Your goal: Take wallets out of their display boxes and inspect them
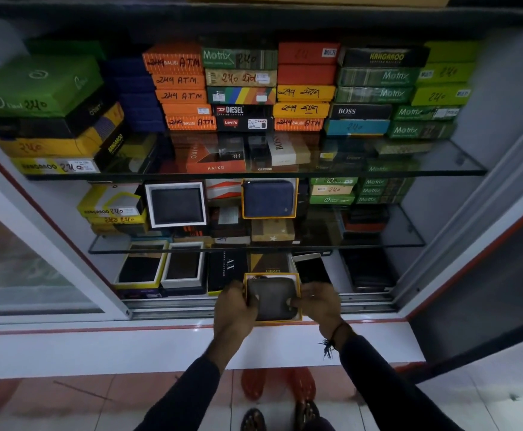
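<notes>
A dark grey zip wallet [273,297] lies in an open yellow-edged display box [297,284] that I hold in front of the cabinet's bottom shelf. My left hand [233,309] grips the box's left side, thumb on the wallet. On the right side my right hand [319,303] does the same, fingertips touching the wallet's right edge. A blue zip wallet [268,198] sits in an open yellow box on the middle shelf. Left of it, a black wallet [176,205] rests in a white box.
The glass shelves [440,160] carry several stacked closed wallet boxes in orange, green, yellow and black. More open boxes [160,267] stand on the bottom shelf at left. A sliding-door track [173,309] and white ledge [129,346] run below; tiled floor and feet beneath.
</notes>
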A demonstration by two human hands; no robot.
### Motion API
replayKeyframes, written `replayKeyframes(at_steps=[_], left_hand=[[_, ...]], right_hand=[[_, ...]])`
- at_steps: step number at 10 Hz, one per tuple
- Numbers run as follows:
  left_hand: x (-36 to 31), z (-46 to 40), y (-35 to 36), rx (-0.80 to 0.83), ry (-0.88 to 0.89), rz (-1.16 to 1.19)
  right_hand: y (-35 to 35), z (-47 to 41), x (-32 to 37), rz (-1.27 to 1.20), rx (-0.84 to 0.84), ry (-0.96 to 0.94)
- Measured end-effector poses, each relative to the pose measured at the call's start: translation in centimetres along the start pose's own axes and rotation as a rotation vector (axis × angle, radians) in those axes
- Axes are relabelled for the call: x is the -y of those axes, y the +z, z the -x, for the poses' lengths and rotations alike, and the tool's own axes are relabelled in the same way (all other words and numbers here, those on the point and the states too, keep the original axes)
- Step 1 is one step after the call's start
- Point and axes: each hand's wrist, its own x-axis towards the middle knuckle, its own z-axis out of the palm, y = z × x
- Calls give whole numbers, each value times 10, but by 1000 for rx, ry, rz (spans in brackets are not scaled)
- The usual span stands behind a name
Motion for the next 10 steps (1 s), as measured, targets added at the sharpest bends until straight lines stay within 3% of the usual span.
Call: replayKeyframes(at_steps=[3,4,6,8,9,10], left_hand=[[-137,-11,-35,-194,458,228],[-185,-47,-21,-202,464,144],[-213,-103,21,-130,330,39],[-207,-120,41,-93,308,-83],[-199,-105,31,-131,366,-66],[-186,-82,15,-233,571,-51]], right_hand=[[-109,-7,65,-59,-455,-305],[-124,-37,87,-46,-600,-340],[-130,-105,100,-82,-506,-250],[-130,-123,93,25,-420,-240],[-132,-98,89,50,-469,-273],[-131,-63,90,87,-539,-400]])
